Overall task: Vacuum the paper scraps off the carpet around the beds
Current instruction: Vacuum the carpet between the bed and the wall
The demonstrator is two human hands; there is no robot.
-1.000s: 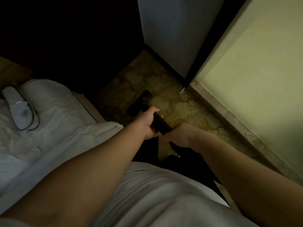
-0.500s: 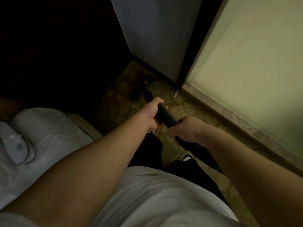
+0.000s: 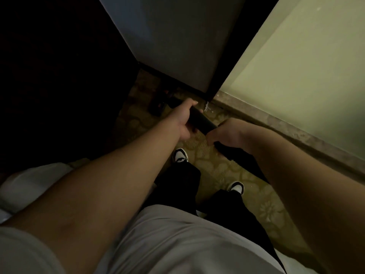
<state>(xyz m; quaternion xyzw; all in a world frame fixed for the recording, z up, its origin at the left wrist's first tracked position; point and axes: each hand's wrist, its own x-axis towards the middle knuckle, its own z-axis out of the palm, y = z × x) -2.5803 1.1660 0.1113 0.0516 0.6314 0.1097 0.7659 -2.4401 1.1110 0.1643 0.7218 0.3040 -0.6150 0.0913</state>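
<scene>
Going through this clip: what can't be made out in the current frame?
Head view:
Vacuum head: lost in shadow past the left hand; contact with the carpet unclear.
Wand: rear end hidden behind the right hand and right arm.
White scrap: too small to confirm as paper.
Bed: cut off by the left edge, covered by the left arm.
</scene>
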